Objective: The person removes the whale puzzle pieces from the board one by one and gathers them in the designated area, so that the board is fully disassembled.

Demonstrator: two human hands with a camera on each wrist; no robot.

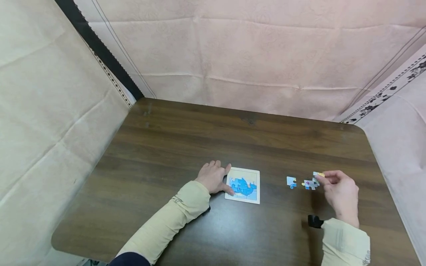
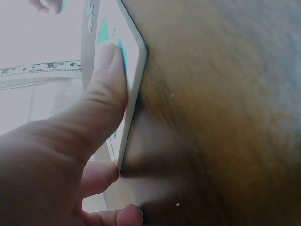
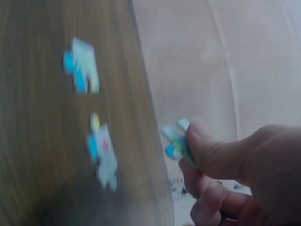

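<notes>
A square puzzle board (image 1: 258, 186) with a pale rim and a blue animal picture lies flat on the table. My left hand (image 1: 212, 178) is at its left side, thumb and forefinger spread along that edge. In the left wrist view the thumb (image 2: 107, 75) presses on the board's face near the rim. My right hand (image 1: 342, 192) pinches a puzzle piece (image 3: 176, 141) between thumb and fingers, raised over the table. Close to it lie two loose pieces, one light blue (image 1: 291, 181) and one pale with a pink spot (image 1: 309, 184).
The brown wooden table (image 1: 186, 136) has rounded corners. Pale cloth curtains (image 1: 253, 55) hang behind it and at both sides. A black wrist-worn device (image 1: 314, 221) sits by the right sleeve.
</notes>
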